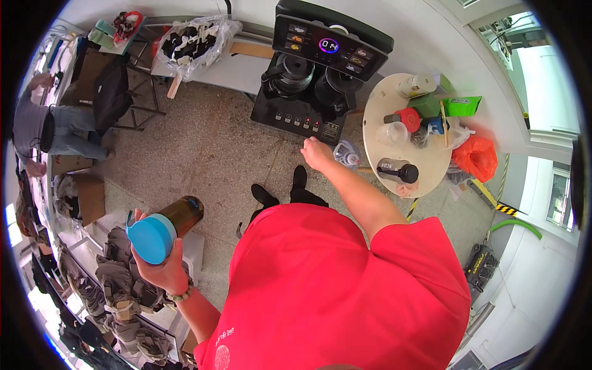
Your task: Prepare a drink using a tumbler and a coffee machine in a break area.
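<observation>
The person's left hand (161, 262) is holding a brown bottle with a blue lid (165, 229), raised out to the left of the body at about chest level. The bottle is lying nearly on its side, lid end toward the camera and base pointing away over the floor (216, 142). The fingers are wrapping the body just behind the lid, with the thumb showing on the left edge of the lid; the hand is clamped around the bottle.

Handling judgement: the bottle looks like rigid, smooth-walled plastic or tinted glass, so it is likely stiff and somewhat slippery. Its fill level cannot be read, so its weight is uncertain. The wide lid forms a shoulder ahead of the fingers, which should stop the bottle from sliding through the grip. Taking hold around the body directly behind that lid, as shown, appears to be the soundest place.

The left forearm is rising from the lower edge with the wrist bent back, a bead bracelet (179, 297) sitting below the grip.

The right hand (317, 153) is reaching forward with the arm extended, fingers curled loosely together and empty, touching or just short of the front edge of a black beverage machine (308, 68) near its row of buttons. A round table (379, 108) with containers is standing to the right of that hand.
</observation>
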Tool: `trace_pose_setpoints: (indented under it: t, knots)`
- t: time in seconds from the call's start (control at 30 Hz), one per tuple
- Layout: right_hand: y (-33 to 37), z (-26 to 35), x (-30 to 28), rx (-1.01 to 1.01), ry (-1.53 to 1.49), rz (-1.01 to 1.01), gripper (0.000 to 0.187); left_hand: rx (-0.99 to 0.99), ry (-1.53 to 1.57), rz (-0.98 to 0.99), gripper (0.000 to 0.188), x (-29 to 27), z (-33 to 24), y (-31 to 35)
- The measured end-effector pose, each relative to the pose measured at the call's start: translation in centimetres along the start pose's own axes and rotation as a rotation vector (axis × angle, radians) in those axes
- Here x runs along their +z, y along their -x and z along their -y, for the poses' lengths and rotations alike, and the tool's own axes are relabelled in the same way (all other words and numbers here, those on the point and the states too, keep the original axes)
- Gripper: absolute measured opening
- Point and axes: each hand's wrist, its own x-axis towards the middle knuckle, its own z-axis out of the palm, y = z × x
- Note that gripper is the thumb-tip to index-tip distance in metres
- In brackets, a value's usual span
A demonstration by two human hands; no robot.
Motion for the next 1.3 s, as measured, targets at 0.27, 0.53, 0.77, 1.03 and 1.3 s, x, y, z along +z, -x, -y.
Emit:
trace_pose_setpoints:
  t: [0.27, 0.53, 0.77, 1.03, 1.3]
  knots:
    - [0.4, 0.0, -1.2, -0.042, -0.09, 0.102, 0.02, 0.003, 0.002, 0.004, 0.076, -0.1, 0.1, 0.2]
    - [0.3, -0.4, -0.9, -0.042, -0.122, 0.182, 0.02, 0.007, 0.006, 0.001, 0.077, 0.2, -0.1, 0.1]
    - [0.4, -0.6, -1.2, -0.052, -0.156, 0.178, 0.022, 0.019, 0.004, 0.005, 0.077, 0.4, 0.0, 0.2]
    - [0.3, 0.0, -1.7, -0.046, -0.076, 0.159, 0.036, 0.087, 0.003, 0.054, 0.076, 0.3, -0.2, 0.1]
    - [0.2, -0.3, -1.9, -0.06, -0.01, 0.137, 0.042, 0.072, 0.01, 0.023, 0.077, 0.6, -0.3, 0.3]
